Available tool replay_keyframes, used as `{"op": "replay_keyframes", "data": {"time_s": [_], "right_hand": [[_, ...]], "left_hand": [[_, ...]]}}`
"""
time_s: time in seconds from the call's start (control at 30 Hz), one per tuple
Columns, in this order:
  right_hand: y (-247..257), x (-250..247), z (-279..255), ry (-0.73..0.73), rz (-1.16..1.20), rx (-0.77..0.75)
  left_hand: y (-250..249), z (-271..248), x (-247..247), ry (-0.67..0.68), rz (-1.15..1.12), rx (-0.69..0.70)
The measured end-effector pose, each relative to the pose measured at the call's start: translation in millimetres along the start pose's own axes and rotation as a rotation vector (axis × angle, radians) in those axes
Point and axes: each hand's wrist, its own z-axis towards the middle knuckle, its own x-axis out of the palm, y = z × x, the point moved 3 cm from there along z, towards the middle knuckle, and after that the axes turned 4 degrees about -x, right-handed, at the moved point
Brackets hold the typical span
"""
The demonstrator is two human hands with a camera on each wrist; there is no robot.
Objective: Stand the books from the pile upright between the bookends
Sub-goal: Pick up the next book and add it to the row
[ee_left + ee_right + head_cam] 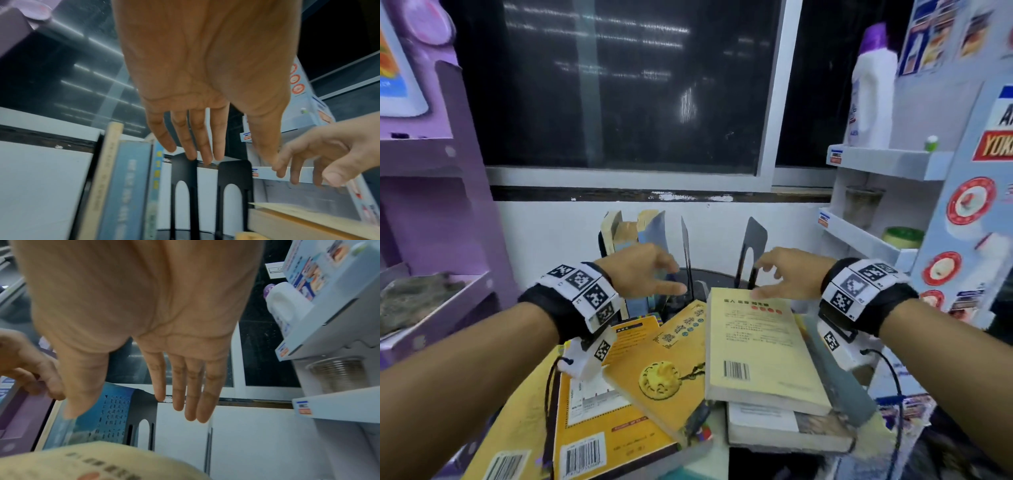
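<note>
Both hands hover empty over the pile, fingers spread. My left hand [674, 278] is in front of the left black bookend [686, 246], just right of the upright books [619, 233]. My right hand [760, 279] hangs over the far edge of the pale yellow book [760, 349] that tops the pile, below the right bookend [755, 240]. An orange book with a medallion [671, 363] and a yellow barcode book [599, 428] lie to its left. The left wrist view shows straight fingers [202, 146] above both bookends [236, 178]. In the right wrist view, a blue book [102, 415] leans on a bookend [144, 410].
A purple shelf unit [431, 192] stands close on the left. On the right, white shelves [887, 161] carry a white bottle [873, 96], a clear cup [863, 205] and a green jar [902, 238]. Behind the bookends are a white wall and a dark window [619, 85].
</note>
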Motion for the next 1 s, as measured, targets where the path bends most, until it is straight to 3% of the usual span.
{"op": "replay_keyframes", "data": {"time_s": [0.17, 0.37, 0.53, 1.0], "right_hand": [[-26.0, 18.0, -19.9, 0.086, -0.061, 0.129], [-39.9, 45.1, -29.9, 0.105, 0.021, 0.145], [-48.8, 64.0, -24.9, 0.094, 0.134, 0.086], [-43.3, 71.2, -33.0, 0.059, 0.446, 0.005]], "left_hand": [[-28.7, 10.5, 19.9, 0.154, -0.007, -0.033], [-54.5, 19.6, 39.1, 0.318, 0.048, -0.080], [-59.5, 26.3, 53.2, 0.371, -0.022, -0.109], [-60.5, 21.1, 54.3, 0.406, -0.113, -0.022]]}}
